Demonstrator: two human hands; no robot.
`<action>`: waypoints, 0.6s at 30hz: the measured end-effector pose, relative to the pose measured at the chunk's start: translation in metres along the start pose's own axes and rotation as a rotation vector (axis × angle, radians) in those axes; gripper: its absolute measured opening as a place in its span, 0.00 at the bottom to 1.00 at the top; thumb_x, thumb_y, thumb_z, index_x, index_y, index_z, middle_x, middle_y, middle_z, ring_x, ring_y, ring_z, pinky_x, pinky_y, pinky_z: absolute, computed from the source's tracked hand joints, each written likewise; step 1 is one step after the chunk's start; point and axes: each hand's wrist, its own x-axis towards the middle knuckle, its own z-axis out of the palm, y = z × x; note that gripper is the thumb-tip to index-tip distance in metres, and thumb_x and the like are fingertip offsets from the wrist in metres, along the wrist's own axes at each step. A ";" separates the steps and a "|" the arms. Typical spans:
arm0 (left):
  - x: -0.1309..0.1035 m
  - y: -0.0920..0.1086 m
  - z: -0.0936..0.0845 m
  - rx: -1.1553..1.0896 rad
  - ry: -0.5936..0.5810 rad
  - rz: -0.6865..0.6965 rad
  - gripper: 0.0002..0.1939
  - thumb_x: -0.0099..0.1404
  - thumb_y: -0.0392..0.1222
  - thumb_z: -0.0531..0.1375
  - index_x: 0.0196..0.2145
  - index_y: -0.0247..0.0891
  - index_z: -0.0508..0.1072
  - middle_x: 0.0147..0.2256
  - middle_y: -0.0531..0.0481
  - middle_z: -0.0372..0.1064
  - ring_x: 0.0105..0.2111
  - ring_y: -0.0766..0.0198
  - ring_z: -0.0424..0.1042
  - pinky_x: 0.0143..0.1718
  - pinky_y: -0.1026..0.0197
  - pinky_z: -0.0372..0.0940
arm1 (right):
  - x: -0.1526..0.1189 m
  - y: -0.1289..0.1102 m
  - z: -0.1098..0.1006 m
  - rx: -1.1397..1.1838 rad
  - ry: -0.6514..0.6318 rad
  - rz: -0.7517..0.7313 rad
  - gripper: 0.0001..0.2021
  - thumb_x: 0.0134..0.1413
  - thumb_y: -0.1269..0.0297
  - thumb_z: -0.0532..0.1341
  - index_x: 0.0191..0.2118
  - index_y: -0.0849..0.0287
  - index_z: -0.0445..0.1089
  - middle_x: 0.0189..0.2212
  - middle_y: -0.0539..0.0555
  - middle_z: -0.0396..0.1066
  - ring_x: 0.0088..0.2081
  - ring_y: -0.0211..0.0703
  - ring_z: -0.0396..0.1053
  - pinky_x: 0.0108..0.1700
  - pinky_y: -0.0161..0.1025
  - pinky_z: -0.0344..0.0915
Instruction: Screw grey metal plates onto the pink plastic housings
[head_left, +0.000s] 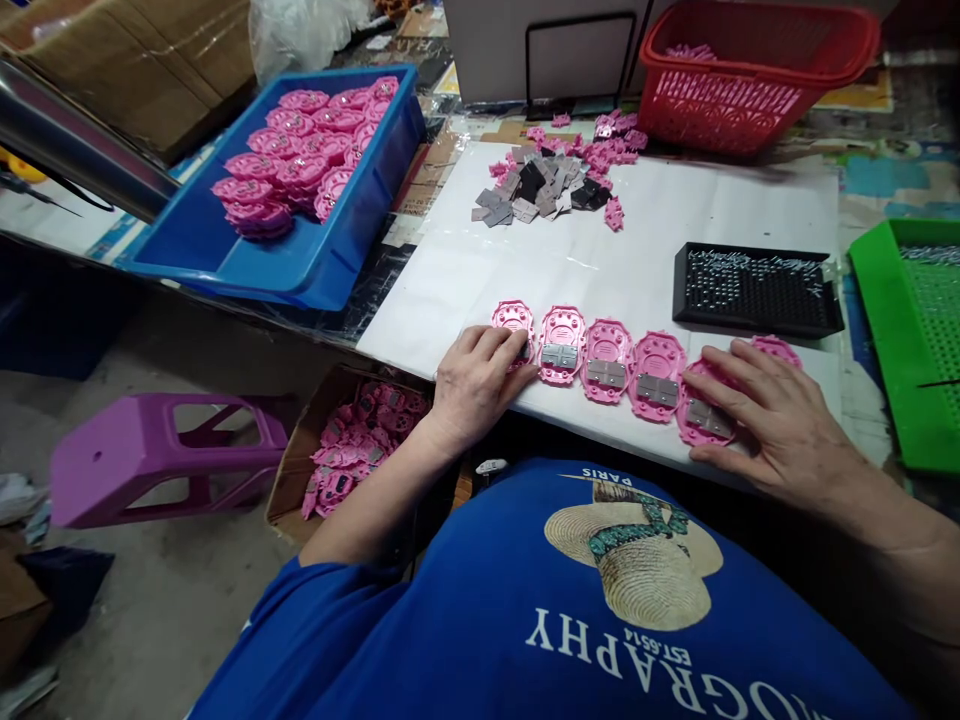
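Note:
A row of several pink plastic casings lies along the near edge of the white board, most with a grey plate across the lower half. My left hand [480,382] has its fingers and thumb closed about the leftmost casing [513,316], covering its lower part. Next to it lies another pink casing [562,340] with a grey plate [559,357]. At the other end, my right hand [784,430] rests with fingers spread over the casings, its thumb and forefinger beside a plated one [703,420]. A further casing [776,348] shows partly behind its fingers.
A pile of grey and black plates [536,185] sits among small pink parts. Around the board [450,260] stand a blue tray [322,270] of pink casings, a red basket [735,100], a black screw tray [757,290] and a green tray [892,350]. A carton [289,480] holds pink pieces below.

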 end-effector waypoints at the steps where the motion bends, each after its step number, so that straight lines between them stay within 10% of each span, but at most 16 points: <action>1: 0.000 0.000 0.000 0.004 -0.005 0.000 0.17 0.70 0.49 0.57 0.50 0.35 0.72 0.45 0.43 0.74 0.46 0.54 0.69 0.48 0.54 0.68 | 0.000 0.000 0.000 0.000 -0.003 0.001 0.33 0.64 0.38 0.48 0.68 0.51 0.54 0.65 0.62 0.56 0.67 0.64 0.49 0.65 0.61 0.51; 10: -0.002 -0.002 0.005 -0.049 0.027 -0.025 0.20 0.69 0.51 0.58 0.51 0.34 0.72 0.45 0.42 0.74 0.46 0.55 0.69 0.49 0.53 0.67 | 0.013 -0.014 -0.022 0.049 0.126 0.003 0.26 0.67 0.46 0.52 0.63 0.53 0.62 0.60 0.65 0.62 0.63 0.63 0.58 0.65 0.64 0.49; 18: -0.004 -0.001 0.013 -0.106 0.132 -0.069 0.18 0.67 0.53 0.60 0.45 0.35 0.74 0.42 0.44 0.75 0.44 0.56 0.69 0.46 0.55 0.67 | 0.100 -0.061 -0.037 0.254 0.161 -0.154 0.09 0.64 0.65 0.60 0.48 0.60 0.72 0.44 0.59 0.75 0.46 0.51 0.73 0.50 0.49 0.67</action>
